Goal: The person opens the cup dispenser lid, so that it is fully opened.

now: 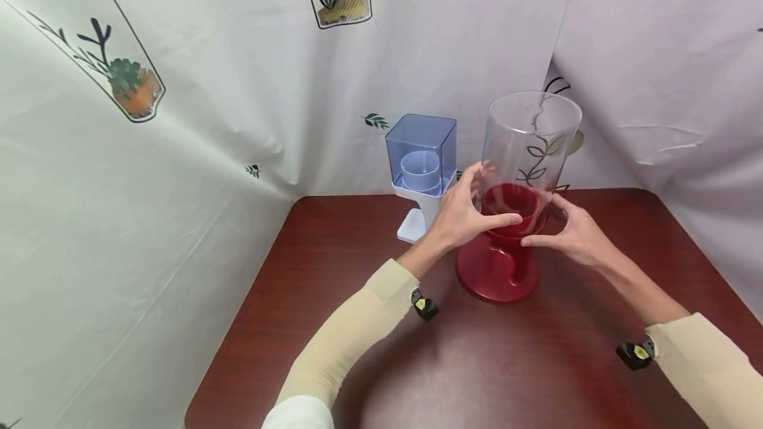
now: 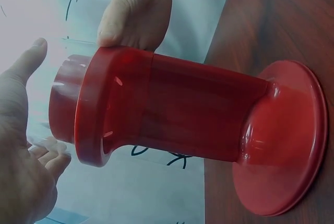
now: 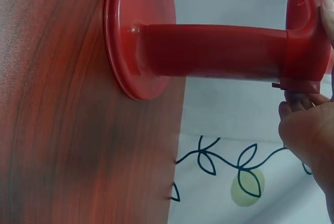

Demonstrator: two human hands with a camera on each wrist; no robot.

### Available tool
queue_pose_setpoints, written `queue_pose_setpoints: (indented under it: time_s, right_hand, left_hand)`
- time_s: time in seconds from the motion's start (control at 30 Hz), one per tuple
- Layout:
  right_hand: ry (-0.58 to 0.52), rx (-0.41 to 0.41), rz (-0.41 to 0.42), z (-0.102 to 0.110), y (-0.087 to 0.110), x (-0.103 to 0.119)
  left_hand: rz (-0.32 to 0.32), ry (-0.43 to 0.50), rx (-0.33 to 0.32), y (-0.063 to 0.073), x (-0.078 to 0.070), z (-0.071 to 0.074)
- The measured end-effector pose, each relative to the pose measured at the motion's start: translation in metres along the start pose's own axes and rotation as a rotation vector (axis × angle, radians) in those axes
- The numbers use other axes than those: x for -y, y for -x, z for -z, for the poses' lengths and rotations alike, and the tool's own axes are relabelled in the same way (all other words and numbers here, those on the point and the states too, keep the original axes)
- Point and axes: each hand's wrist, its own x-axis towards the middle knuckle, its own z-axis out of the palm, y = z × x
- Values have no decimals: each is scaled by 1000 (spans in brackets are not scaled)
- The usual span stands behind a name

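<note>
- My fingers (image 1: 509,220) are bent in wide curves, not closed up: my left hand (image 1: 456,214) wraps the cylinder's lower wall, thumb across its front; my right hand (image 1: 578,234) grips the red collar from the right, thumb forward.
- Behind everything, white creased cloth (image 1: 226,85) with printed plants.
- Under it all, a glossy red-brown wood-grain table (image 1: 322,250).
- On that, a shiny red plastic-looking stand (image 1: 497,277): round flared disc foot, smooth column, thick collar at the top.
- Above the collar, between my palms, a tall clear open-topped cylinder (image 1: 527,151), long axis near upright. Any lift or turn, I judge, hinges on this: my left hand sits nearer its wall, my right nearer the collar.
- Left of my left hand, a translucent blue square-topped dispenser (image 1: 422,134) on a white pedestal.
- Inside the cylinder's bottom, a smooth red round cup (image 2: 67,98).
</note>
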Motion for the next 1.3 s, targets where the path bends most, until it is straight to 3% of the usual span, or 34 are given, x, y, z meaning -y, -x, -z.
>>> queue_pose_setpoints:
  time_s: [0.3,0.73,1.3]
  right_hand:
    - [-26,34,34,-9,6,13]
    - [25,80,78,-23,10,27]
    - [-129,176,162,-38,15,32]
  left_hand:
    - [-28,53,35,16,2,14]
    - [-73,95,83,35,10,40]
    - [-120,155,169,50,14,61]
